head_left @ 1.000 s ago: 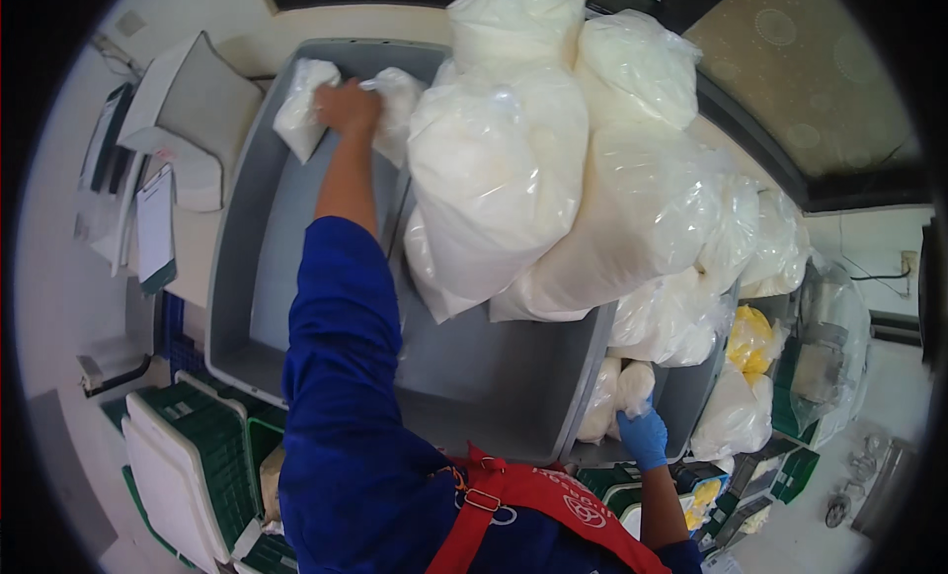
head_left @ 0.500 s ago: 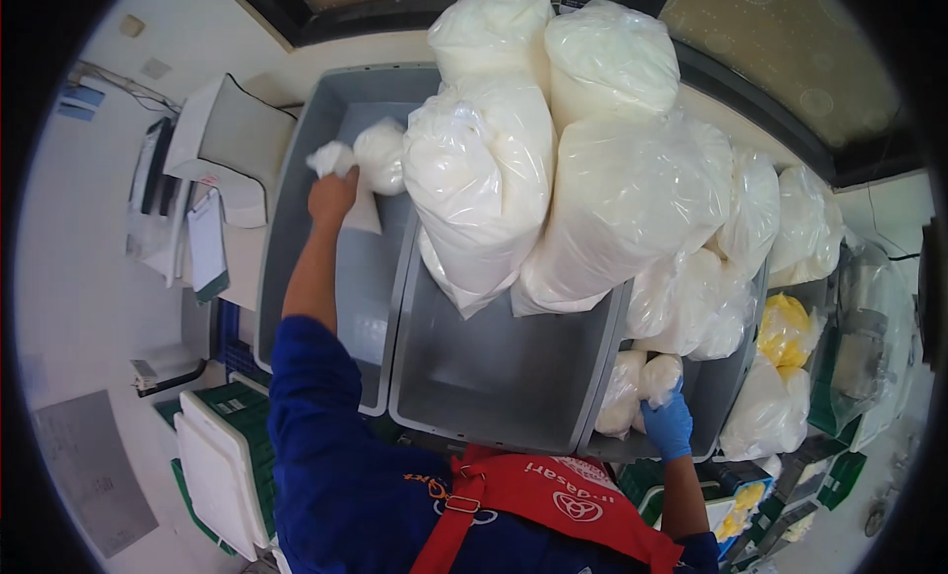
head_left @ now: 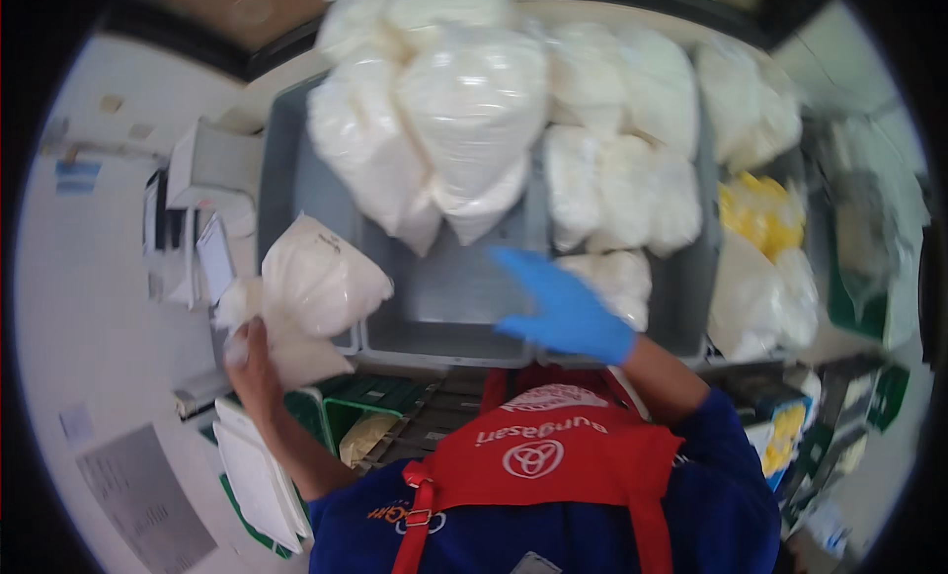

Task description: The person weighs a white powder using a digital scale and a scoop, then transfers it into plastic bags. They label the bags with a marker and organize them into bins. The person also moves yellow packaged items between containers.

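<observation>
At the left, my bare left hand [head_left: 255,369] is closed round the gathered neck of a clear plastic bag of white powder [head_left: 301,360]. A second bag of white powder [head_left: 324,283] hangs with it, over the near end of the left grey tub [head_left: 286,169]; whether its neck is in the same grip is hard to see. My right hand [head_left: 571,312], in a blue glove, is open with fingers apart over the middle grey tub [head_left: 449,342], holding nothing. Close to its fingers is a small bag of white powder [head_left: 622,286] in the right tub.
Big bags of white powder [head_left: 474,110] are heaped at the back of the middle tub. More white bags [head_left: 632,189] fill the right tub. Further right are yellow-filled bags [head_left: 762,216]. Green crates [head_left: 370,396] and white lids [head_left: 259,475] stand below at the left.
My left hand has brought the bags out of the left tub toward me. My right hand has let go of the small bag and moved left, opening. The view has shifted.
</observation>
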`<state>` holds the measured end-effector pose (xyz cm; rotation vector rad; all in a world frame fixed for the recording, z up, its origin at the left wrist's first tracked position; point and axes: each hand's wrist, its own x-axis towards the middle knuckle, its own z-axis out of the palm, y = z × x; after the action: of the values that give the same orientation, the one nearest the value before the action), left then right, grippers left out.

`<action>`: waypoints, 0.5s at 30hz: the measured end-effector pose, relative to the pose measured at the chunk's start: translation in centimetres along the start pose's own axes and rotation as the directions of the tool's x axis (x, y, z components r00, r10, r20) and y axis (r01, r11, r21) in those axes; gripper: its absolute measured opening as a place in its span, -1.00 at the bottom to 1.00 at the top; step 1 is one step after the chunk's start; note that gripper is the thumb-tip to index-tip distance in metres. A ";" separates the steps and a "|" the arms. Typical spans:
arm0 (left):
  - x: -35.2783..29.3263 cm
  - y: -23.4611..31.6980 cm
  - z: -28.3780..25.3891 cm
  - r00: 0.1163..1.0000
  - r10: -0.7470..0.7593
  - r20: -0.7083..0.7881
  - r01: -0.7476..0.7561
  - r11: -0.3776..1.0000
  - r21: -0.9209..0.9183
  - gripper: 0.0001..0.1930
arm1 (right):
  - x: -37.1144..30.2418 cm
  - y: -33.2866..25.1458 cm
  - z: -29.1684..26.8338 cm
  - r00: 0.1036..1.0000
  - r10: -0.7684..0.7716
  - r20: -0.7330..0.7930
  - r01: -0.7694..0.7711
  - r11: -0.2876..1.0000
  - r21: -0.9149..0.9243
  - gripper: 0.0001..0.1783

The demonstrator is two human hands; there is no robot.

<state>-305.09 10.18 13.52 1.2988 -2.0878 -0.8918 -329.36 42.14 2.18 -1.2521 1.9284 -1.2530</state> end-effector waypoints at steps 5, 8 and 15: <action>-9.8 6.2 6.4 0.931 0.233 0.281 -0.207 0.971 -0.119 -0.75 | -2.5 -4.4 3.0 0.933 -0.044 -0.358 0.097 0.987 0.131 0.24; -14.3 10.6 11.1 0.872 0.311 0.378 -0.216 0.938 -0.272 -0.85 | -7.3 -1.9 -0.3 0.830 0.050 -0.556 0.074 0.977 0.198 0.07; -19.9 12.9 21.5 0.756 0.415 0.506 -0.125 0.851 -0.511 -0.86 | -19.7 4.9 -5.1 0.612 0.237 -0.754 -0.444 0.892 -0.080 -0.30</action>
<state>-319.79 38.00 7.69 0.4518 -2.2338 -1.6904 -326.79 62.66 -1.13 -0.3972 2.8188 -1.4396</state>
